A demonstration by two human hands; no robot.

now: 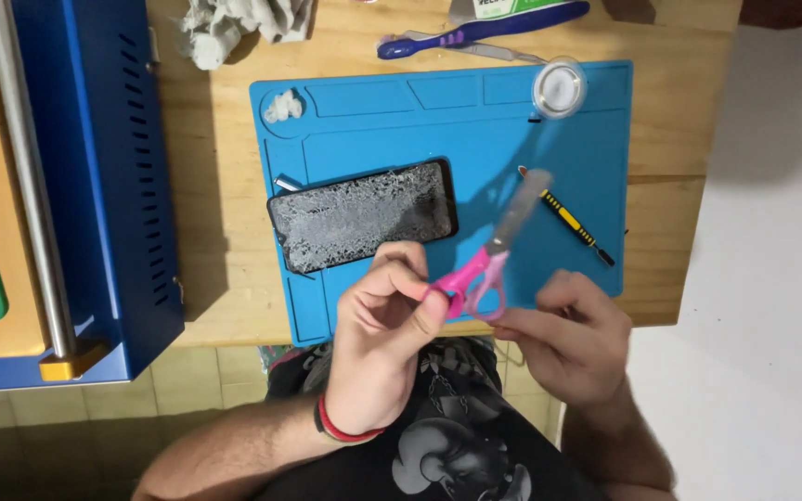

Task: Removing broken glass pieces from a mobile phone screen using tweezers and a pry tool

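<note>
Two hands gripping pink-handled scissors (489,264) above near edge of blue mat (587,148) | left hand (382,325) pinching one handle loop | right hand (573,334) touching other loop, fingers curled | blades pointing up-right, blurred | cracked phone (362,215) lying on mat, just beyond left hand | yellow-black pry tool (575,227) resting right of blades

A home phone-repair bench: a wooden table (215,167) over tiled floor carries a blue silicone repair mat (373,130), a cracked smartphone (362,215) and a blue machine (95,176)
</note>
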